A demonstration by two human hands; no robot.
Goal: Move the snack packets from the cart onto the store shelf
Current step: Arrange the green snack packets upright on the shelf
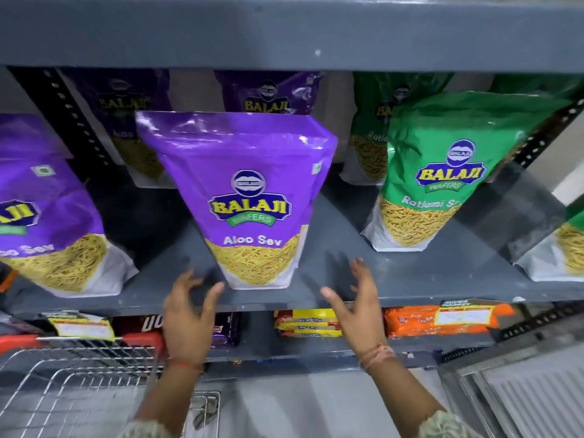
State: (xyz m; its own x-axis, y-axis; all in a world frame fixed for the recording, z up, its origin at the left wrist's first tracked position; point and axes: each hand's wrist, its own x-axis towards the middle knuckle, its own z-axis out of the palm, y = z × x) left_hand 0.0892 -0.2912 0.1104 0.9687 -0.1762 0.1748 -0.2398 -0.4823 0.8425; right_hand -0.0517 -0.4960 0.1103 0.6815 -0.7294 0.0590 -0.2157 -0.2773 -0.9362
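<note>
The purple Aloo Sev packet (252, 197) stands upright on the grey metal shelf (331, 279), near its front edge. It is a glossy plastic pouch, wide at the top and narrower at the bottom, with a yellow logo and a clear lower window that shows thin yellow strands. The left hand (188, 314) and the right hand (355, 306) are just below it, one on each side, both with fingers spread wide and holding nothing; they do not touch the pouch. Another purple packet (47, 222) stands to the left, and a green Ratlami Sev packet (442, 172) to the right, with more pouches behind them. Below left is the cart (72, 374), a basket of shiny wire grid with a red handle.
</note>
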